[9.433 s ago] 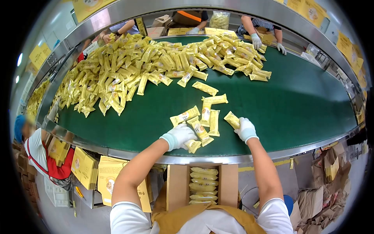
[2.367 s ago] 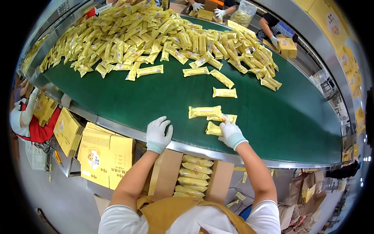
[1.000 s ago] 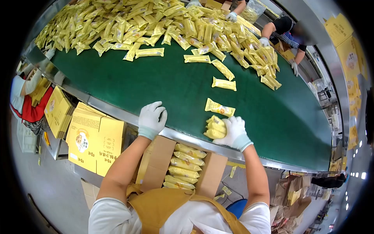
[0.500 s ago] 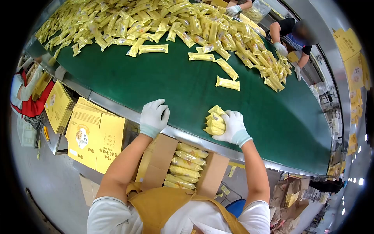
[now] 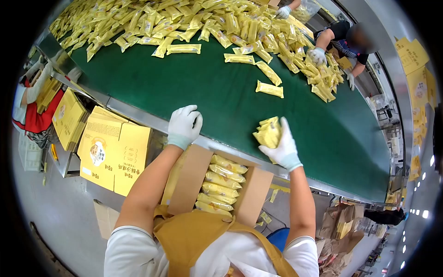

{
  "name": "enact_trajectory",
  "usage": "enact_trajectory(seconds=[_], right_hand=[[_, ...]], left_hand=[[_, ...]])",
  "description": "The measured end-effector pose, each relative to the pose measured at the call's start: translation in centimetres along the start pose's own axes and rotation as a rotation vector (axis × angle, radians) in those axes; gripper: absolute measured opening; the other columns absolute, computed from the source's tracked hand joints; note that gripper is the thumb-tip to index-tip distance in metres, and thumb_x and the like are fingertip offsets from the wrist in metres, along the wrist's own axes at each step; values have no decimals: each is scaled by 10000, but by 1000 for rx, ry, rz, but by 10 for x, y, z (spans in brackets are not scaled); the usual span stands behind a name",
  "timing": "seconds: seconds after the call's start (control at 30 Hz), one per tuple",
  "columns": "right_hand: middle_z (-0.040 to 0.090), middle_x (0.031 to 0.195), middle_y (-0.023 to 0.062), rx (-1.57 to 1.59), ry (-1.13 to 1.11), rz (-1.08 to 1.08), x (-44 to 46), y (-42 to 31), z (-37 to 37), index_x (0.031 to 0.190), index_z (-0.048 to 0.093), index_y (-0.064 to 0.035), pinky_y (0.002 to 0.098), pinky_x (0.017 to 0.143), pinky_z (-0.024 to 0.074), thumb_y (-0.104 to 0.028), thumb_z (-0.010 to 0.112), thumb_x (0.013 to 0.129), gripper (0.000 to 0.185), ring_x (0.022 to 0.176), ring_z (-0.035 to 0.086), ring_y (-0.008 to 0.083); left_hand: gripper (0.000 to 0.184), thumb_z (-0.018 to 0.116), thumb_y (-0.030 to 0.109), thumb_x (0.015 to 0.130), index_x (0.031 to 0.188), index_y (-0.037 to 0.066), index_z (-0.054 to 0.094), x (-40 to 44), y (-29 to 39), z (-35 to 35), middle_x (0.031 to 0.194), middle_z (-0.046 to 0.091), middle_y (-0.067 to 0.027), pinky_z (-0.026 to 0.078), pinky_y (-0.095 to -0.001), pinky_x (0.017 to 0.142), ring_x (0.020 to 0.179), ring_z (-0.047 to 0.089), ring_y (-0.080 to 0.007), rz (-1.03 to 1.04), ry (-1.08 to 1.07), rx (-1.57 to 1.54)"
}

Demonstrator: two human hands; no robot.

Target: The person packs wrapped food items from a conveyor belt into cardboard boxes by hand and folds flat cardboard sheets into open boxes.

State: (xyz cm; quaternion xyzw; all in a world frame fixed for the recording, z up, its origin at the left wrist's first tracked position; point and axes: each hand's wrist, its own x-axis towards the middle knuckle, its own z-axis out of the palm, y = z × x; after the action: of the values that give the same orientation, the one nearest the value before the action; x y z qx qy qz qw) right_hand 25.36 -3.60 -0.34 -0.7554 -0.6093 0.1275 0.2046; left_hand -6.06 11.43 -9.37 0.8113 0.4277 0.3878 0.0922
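Observation:
My right hand (image 5: 285,147), in a white glove, grips a small bundle of yellow snack packets (image 5: 267,132) held upright over the near part of the green conveyor belt (image 5: 217,99). Its thumb is below the bundle and the fingers are at its right side. My left hand (image 5: 184,125), also gloved, hovers at the belt's near edge, fingers loosely curled and apart, with nothing seen in it. Between my forearms is an opened cardboard box (image 5: 191,182), where a row of yellow packets (image 5: 221,180) lies stacked.
A large heap of yellow packets (image 5: 184,21) covers the belt's far side, with a few loose ones nearer. Flattened yellow cartons (image 5: 113,154) stand at left. Across the belt, a co-worker's gloved hand (image 5: 317,56) touches the heap. Another person's red garment (image 5: 44,113) shows far left.
My right hand has moved slightly right and up with the bundle, turning it more upright. My left hand has shifted slightly up. The co-worker's hand across the belt has moved onto the packets.

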Motion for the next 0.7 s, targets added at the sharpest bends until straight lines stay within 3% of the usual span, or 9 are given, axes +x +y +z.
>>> enact_trajectory(seconds=[0.1, 0.17, 0.27, 0.33, 0.37, 0.43, 0.53, 0.63, 0.7], right_hand=[[603, 1192, 233, -54, 178, -171, -25, -57, -47, 1518, 251, 39, 480, 911, 505, -353, 888, 637, 1156, 1029, 613, 426], [604, 1190, 233, -63, 157, -385, -45, -118, -81, 1477, 306, 52, 484, 902, 502, -316, 867, 663, 1055, 1033, 611, 419], [556, 1014, 163, -337, -169, -463, -70, -164, -72, 1418, 448, 9, 444, 770, 446, -265, 795, 648, 888, 912, 567, 317], [525, 1033, 136, -723, -222, -602, -94, -161, -29, 1436, 478, -18, 413, 811, 403, -253, 692, 738, 766, 930, 515, 274], [525, 1019, 129, -767, -353, -617, -98, -171, -22, 1455, 470, -22, 423, 811, 401, -259, 621, 807, 706, 916, 516, 267], [533, 1027, 127, -730, -495, -629, -109, -178, -5, 1479, 439, -15, 437, 822, 398, -260, 620, 824, 722, 927, 522, 263], [518, 1017, 121, -442, -598, -453, -126, -178, 16, 1489, 379, 19, 427, 829, 414, -505, 824, 629, 1101, 956, 529, 282], [546, 1053, 127, -499, -539, -378, -141, -177, 43, 1516, 367, 6, 457, 795, 397, -262, 596, 874, 732, 952, 533, 268], [542, 1054, 124, -522, -481, -386, -152, -168, 66, 1518, 363, 3, 445, 776, 395, -262, 586, 880, 726, 943, 530, 264]], left_hand=[[121, 657, 187, 867, 861, 83, 718, -1, -1, 2, 1111, 693, -87, 481, -431, 909, 1027, 636, -292, -26, -19, 10], [127, 657, 197, 866, 860, 86, 718, -2, -4, 5, 1111, 691, -88, 479, -437, 908, 1022, 634, -294, -14, -12, 17], [136, 653, 208, 869, 863, 89, 720, -4, -7, 7, 1115, 689, -85, 476, -440, 914, 1020, 632, -300, -8, -16, 23], [137, 649, 208, 871, 864, 91, 720, -4, -7, 7, 1118, 689, -81, 476, -440, 914, 1018, 632, -301, -15, -19, 23], [138, 647, 209, 872, 865, 92, 721, -3, -7, 8, 1119, 689, -78, 476, -440, 915, 1017, 632, -301, -18, -17, 22], [147, 640, 216, 876, 868, 94, 723, -3, -7, 8, 1121, 689, -73, 476, -440, 914, 1016, 632, -301, -19, -18, 25], [141, 644, 210, 876, 877, 94, 724, -3, -7, 8, 1121, 688, -77, 478, -440, 908, 1012, 634, -306, -18, -20, 28], [122, 657, 193, 872, 894, 93, 723, -2, -8, 8, 1122, 687, -85, 485, -438, 893, 1001, 637, -315, -6, -19, 33], [123, 656, 194, 873, 892, 92, 723, -2, -7, 8, 1122, 687, -84, 486, -439, 892, 999, 638, -316, -4, -22, 39]])
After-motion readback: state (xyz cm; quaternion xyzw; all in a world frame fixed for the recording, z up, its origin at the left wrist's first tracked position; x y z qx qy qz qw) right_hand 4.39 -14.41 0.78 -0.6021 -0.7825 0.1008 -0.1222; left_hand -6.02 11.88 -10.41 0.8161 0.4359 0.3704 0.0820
